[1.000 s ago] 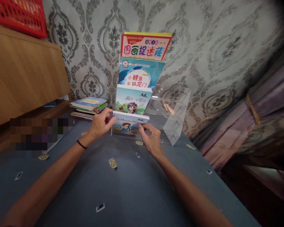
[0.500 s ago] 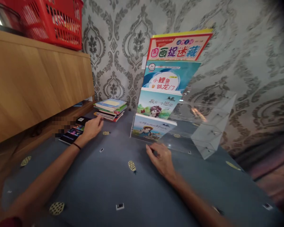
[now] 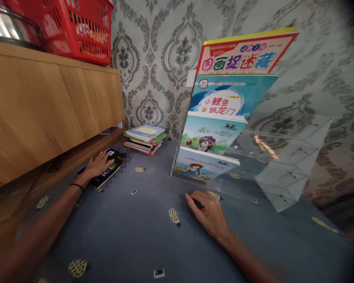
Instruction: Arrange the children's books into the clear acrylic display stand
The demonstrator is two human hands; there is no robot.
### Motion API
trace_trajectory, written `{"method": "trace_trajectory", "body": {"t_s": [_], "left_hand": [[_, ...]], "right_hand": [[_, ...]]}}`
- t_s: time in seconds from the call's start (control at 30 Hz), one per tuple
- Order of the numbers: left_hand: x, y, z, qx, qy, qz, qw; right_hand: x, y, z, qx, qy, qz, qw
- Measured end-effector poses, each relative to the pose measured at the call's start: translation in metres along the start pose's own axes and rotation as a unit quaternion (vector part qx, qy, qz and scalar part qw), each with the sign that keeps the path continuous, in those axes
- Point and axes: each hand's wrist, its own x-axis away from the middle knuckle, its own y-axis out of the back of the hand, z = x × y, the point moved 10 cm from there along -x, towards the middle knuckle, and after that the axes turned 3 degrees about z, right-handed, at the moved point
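Observation:
My left hand (image 3: 98,166) lies flat with fingers spread on a black book (image 3: 113,167), which rests on the table beside the wooden cabinet. A white barcode label and small coloured pictures show on its cover. My right hand (image 3: 209,214) rests on the table with fingers loosely curled and nothing visible in them. Behind it stands a clear acrylic book rack (image 3: 279,184). Its left side holds books in tiers: a red-bordered book (image 3: 238,59) on top, a blue one (image 3: 253,90), a green one (image 3: 218,135) and a light blue one (image 3: 206,165) lowest.
A stack of books (image 3: 144,137) lies at the back near the patterned wall (image 3: 179,51). On the left, the wooden cabinet (image 3: 56,106) carries a red basket (image 3: 76,35) and a metal pot (image 3: 14,29). A blue cloth with pineapple prints (image 3: 135,243) covers the table.
My left hand has gone from near the book stack back onto the black book, which now lies at a different angle. My right hand stays in front of the rack. The view has shifted slightly.

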Motion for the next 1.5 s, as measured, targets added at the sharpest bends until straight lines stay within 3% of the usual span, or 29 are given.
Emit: {"method": "trace_trajectory", "body": {"t_s": [0.23, 0.5, 0.6, 0.73, 0.83, 0.93, 1.13, 1.3, 1.5], "left_hand": [[0.031, -0.005, -0.034, -0.006, -0.046, 0.012, 0.999], [0.098, -0.017, -0.125, -0.019, -0.180, 0.018, 0.983], [0.132, -0.021, -0.167, 0.023, -0.266, 0.026, 0.963], [0.184, -0.019, -0.222, 0.091, -0.395, 0.067, 0.912], [0.205, -0.012, -0.244, 0.138, -0.435, 0.125, 0.881], [0.201, -0.003, -0.242, 0.139, -0.392, 0.142, 0.898], [0.185, 0.000, -0.207, 0.045, -0.290, 0.101, 0.951], [0.175, -0.013, -0.189, 0.031, -0.296, 0.053, 0.953], [0.173, -0.017, -0.194, 0.066, -0.342, 0.033, 0.937]], "right_hand": [[0.000, -0.003, 0.003, 0.000, 0.012, 0.015, 1.000], [-0.001, -0.005, 0.003, -0.011, 0.009, 0.022, 1.000], [0.000, -0.006, 0.002, -0.012, 0.000, 0.030, 0.999], [0.002, -0.009, 0.004, -0.005, -0.006, 0.042, 0.999], [0.005, -0.011, 0.006, -0.002, -0.012, 0.058, 0.998], [0.007, -0.016, 0.013, -0.008, -0.002, 0.092, 0.996], [0.013, -0.030, 0.033, 0.003, 0.019, 0.174, 0.985], [0.017, -0.040, 0.044, 0.012, 0.008, 0.225, 0.974], [0.019, -0.044, 0.040, 0.008, -0.028, 0.235, 0.971]]}}
